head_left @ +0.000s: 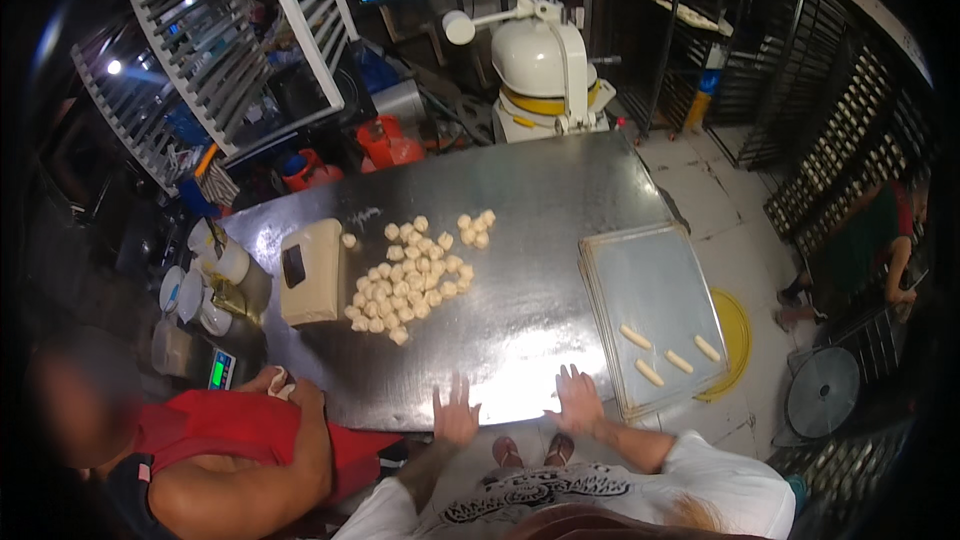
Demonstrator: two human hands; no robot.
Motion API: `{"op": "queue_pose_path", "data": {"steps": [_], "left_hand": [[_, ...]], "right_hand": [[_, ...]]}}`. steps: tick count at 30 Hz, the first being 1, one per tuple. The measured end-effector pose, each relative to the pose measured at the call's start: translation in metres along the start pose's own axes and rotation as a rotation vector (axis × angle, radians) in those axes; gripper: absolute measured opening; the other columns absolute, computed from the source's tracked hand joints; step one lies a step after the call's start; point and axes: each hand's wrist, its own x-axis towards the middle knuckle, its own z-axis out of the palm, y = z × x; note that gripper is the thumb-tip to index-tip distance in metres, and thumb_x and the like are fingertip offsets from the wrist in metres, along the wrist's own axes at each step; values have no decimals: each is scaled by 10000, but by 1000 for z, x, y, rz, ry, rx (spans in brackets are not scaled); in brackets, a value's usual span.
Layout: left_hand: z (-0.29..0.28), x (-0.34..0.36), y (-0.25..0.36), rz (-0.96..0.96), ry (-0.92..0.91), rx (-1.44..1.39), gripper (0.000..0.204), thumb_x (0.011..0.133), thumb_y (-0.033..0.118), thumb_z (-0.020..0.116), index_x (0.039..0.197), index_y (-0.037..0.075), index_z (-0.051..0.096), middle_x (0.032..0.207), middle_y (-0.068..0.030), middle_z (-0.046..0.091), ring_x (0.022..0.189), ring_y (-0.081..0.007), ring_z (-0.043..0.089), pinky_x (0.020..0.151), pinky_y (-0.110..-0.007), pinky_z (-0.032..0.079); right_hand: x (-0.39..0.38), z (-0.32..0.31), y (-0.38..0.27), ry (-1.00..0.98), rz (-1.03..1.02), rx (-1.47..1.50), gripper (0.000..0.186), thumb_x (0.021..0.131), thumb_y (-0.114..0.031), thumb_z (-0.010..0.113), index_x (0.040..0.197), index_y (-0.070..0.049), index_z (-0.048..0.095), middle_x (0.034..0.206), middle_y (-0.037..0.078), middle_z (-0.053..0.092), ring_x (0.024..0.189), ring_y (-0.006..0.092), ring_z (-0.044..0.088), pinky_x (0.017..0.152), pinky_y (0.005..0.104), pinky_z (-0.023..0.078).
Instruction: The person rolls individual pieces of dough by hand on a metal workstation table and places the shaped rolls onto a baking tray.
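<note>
My left hand (456, 413) rests at the near edge of the steel table (530, 200), fingers spread and holding nothing. My right hand (577, 403) lies open on that same edge, just left of a stack of metal trays (650, 290); the top tray carries several pale dough sticks (678, 361). Beyond my hands, many small dough balls (410, 285) are grouped on the steel, beside a large dough slab (310, 270) with a dark object on it.
A co-worker (230, 450) in red at left holds something pale near a scale (222, 368) and tubs (225, 255). A white machine (530, 70), gas cylinders (390, 145) and racks (200, 40) stand behind. Another person (865, 240), a fan (822, 390) and a yellow round object (738, 340) are at right.
</note>
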Motion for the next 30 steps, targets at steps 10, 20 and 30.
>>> {"op": "queue_pose_path", "data": {"steps": [10, 20, 30], "left_hand": [[-28, 86, 25, -146, 197, -33, 725, 1095, 464, 484, 1666, 31, 374, 1761, -244, 255, 1599, -374, 340, 1307, -675, 56], [-34, 114, 29, -155, 256, 66, 709, 1083, 468, 509, 1619, 6, 454, 1740, -249, 297, 1555, -353, 420, 1282, -722, 79], [-4, 63, 30, -124, 165, 16, 728, 1054, 528, 565, 1577, 24, 520, 1722, -216, 359, 1552, -317, 429, 1235, -793, 139]], "right_hand": [[90, -9, 5, 154, 47, -19, 978, 1062, -740, 349, 1684, 13, 298, 1771, 200, 276, 1669, 378, 138, 1339, 597, 85], [125, -9, 13, 288, -5, -2, 978, 1041, -740, 417, 1638, 34, 387, 1746, 199, 336, 1644, 432, 185, 1305, 662, 124], [75, -12, 3, 170, -57, -3, 905, 1033, -662, 524, 1589, 49, 452, 1726, 208, 363, 1625, 422, 260, 1297, 661, 150]]}}
